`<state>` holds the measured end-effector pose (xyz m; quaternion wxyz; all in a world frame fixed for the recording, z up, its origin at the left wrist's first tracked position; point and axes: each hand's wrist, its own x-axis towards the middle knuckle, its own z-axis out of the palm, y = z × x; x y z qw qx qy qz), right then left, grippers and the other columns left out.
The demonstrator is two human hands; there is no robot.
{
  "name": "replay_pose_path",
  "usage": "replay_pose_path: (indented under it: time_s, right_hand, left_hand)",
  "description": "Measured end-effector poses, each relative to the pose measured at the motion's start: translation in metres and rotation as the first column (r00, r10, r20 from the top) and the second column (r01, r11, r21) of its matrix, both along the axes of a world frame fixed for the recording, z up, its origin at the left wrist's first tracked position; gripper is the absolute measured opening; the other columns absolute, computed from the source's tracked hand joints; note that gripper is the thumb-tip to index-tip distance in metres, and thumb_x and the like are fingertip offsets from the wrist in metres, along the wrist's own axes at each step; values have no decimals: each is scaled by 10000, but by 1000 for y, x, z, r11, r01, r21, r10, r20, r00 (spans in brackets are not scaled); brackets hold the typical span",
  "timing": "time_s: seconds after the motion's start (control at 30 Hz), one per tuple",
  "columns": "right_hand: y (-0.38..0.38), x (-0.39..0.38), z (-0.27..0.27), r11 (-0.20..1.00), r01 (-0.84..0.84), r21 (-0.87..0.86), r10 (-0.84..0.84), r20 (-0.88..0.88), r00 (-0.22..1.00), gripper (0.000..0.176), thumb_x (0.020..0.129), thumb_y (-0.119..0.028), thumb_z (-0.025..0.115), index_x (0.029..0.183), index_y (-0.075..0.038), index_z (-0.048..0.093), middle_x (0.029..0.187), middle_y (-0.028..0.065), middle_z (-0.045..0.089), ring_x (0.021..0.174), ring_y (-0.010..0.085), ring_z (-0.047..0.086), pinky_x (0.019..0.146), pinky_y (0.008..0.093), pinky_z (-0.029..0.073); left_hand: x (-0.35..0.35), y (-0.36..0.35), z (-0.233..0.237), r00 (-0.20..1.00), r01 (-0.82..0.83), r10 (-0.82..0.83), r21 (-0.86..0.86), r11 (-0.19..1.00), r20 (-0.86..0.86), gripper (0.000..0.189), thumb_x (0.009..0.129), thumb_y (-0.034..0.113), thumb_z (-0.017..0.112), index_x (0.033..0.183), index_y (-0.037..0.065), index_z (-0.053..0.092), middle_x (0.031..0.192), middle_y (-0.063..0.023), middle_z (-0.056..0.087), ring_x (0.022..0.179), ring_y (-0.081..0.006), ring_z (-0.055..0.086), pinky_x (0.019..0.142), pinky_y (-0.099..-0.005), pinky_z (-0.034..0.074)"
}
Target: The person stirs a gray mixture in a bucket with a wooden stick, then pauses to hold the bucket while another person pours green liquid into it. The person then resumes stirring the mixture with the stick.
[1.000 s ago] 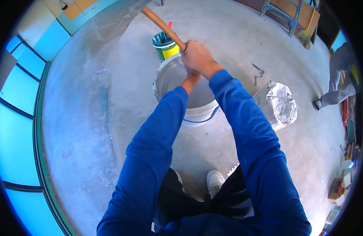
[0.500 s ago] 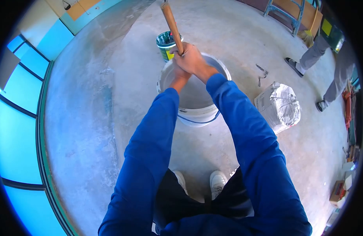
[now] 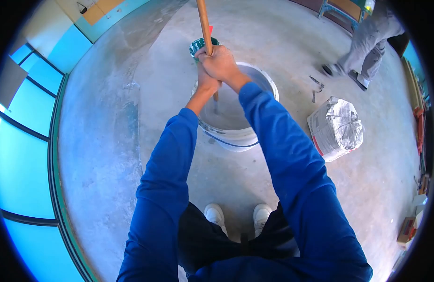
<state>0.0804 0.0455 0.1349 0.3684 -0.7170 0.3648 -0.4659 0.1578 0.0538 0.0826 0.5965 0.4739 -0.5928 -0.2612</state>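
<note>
Double grip (image 3: pixel 218 65) holds stick (image 3: pixel 204 23) off bucket's near rim (image 3: pixel 228 133).

Above a white bucket (image 3: pixel 232 141), both hands (image 3: pixel 220 63) around a wooden stick (image 3: pixel 204 23).

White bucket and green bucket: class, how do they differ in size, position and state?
The white bucket looks larger than the green bucket. The white bucket stands nearer, the green bucket beyond it. A wooden stick dips into the white bucket; a red piece shows by the green bucket's rim. Both stand on the floor.
</note>
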Motion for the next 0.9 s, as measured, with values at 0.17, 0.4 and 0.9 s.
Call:
replay_pose_path:
  time_s: [0.17,0.4,0.9]
  right_hand:
    - [0,-13,-12,989,96,-114,-122,-250,961,217,786,-140,549,896,6,666,851,233,656,851,367,644,793,404,512]
    - [-5,-65,10,944,302,-131,-315,-623,716,243,783,-181,561,910,-3,669,868,231,658,867,380,642,796,417,510]
    - [-16,-45,2,970,100,-222,-182,-387,904,230,801,-205,591,936,-33,661,897,205,660,870,367,634,785,438,508]
  left_hand:
    - [-24,-23,-26,989,-129,145,-323,938,28,51,903,141,530,902,92,513,611,-17,493,462,-114,479,390,-288,356]
    - [-87,-9,-33,815,343,-219,141,929,-537,57,907,152,541,905,98,523,622,-23,502,508,-123,510,424,-291,382]
    - [-65,-49,-35,983,-134,90,-291,947,-162,77,928,148,494,862,107,497,588,-20,473,442,-125,452,392,-285,324]
